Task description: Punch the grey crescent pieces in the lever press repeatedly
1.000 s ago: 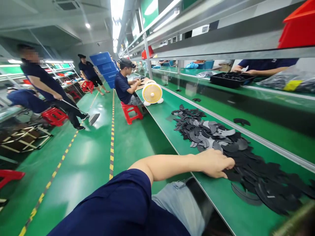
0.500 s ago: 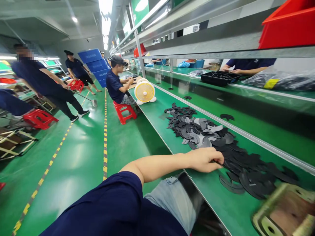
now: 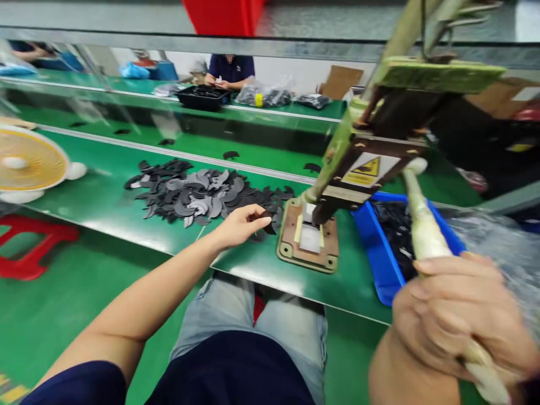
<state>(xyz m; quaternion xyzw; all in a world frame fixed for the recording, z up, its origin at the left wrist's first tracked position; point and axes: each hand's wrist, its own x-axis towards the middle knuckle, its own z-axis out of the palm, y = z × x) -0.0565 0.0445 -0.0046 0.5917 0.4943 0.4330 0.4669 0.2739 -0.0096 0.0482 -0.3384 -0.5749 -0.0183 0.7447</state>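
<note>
My left hand (image 3: pixel 241 225) pinches a small black crescent-shaped piece (image 3: pixel 266 215) just left of the hand press (image 3: pixel 367 152). A heap of black and grey crescent pieces (image 3: pixel 198 194) lies on the green bench (image 3: pixel 105 208) behind that hand. My right hand (image 3: pixel 455 320) is wrapped round the press's cream lever handle (image 3: pixel 422 225) at the lower right. The press base plate (image 3: pixel 307 242) carries a white block under the ram.
A blue tray (image 3: pixel 382 259) with black pieces sits right of the press. A yellow fan (image 3: pixel 25 163) stands at the far left, a red stool (image 3: pixel 29 247) below it. Across the line a person (image 3: pixel 230 70) works by a black tray (image 3: pixel 202 97).
My view has swung right from the aisle to the press. My left hand lifted a black piece off the heap and brought it toward the press; my right hand on the lever came into view.
</note>
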